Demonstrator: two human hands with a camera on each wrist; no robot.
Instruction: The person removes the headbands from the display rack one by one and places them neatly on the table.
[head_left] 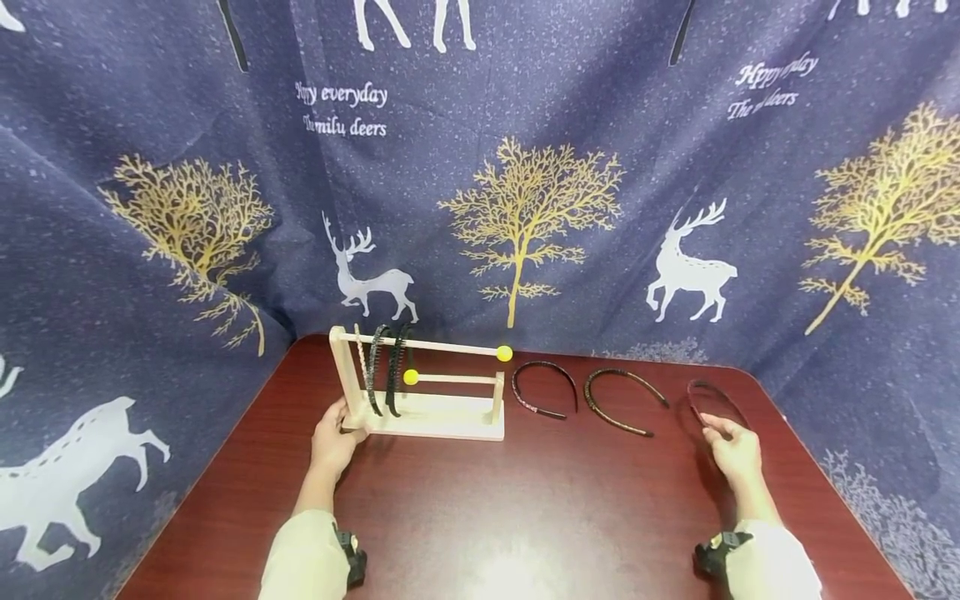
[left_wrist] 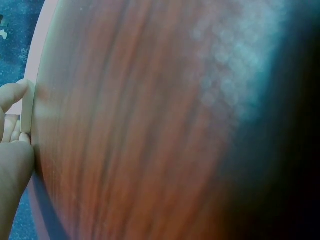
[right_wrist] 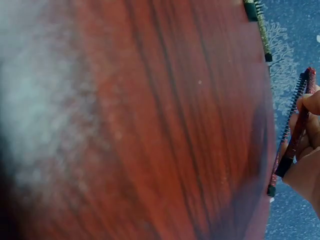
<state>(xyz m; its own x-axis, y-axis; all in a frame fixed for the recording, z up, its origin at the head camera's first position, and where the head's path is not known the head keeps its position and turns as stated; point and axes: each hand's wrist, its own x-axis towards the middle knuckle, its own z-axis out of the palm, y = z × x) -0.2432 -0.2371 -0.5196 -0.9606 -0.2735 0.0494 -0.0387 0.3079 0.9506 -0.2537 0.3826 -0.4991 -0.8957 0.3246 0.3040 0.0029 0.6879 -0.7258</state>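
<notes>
A pale wooden rack (head_left: 442,428) with two horizontal rods tipped with yellow balls stands at the back left of the table. My left hand (head_left: 332,440) grips the left end of its base, thumb in front. From the upper rod hang a thin pale headband (head_left: 362,360) and two dark toothed headbands, one sparkly (head_left: 371,375), one black (head_left: 393,379). At the far right, my right hand (head_left: 735,454) pinches a dark red headband (right_wrist: 300,125) between thumb and fingers. In the right wrist view its comb teeth and black end tips show.
Two more headbands lie on the table right of the rack: a black one with a pinkish section (head_left: 536,409) and a dark gold-patterned one (head_left: 600,412). The reddish-brown table (head_left: 540,492) meets a blue curtain (head_left: 465,208) at the back and sides.
</notes>
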